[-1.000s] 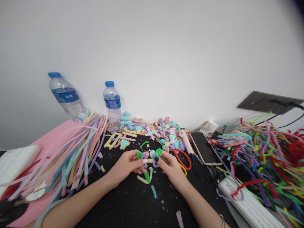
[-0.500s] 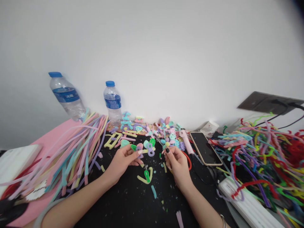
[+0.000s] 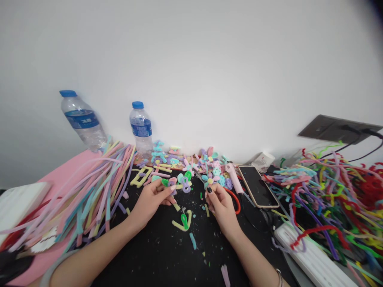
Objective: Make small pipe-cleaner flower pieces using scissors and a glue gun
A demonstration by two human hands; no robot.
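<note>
Although the right grip unclear, left grip tight on flowered pipe-cleaner piece.

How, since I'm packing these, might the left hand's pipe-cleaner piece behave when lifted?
The pipe-cleaner piece is probably light: thin, fuzzy stems. It seems stiff: its yellow bar juts from the left hand without visible sag. Protruding loops should discourage rolling.

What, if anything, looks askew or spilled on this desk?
The far-left bottle appears tilted beside the upright one, though lens distortion may exaggerate it. Small offcuts litter the black tabletop, and the pipe cleaners on the right lie tangled.
</note>
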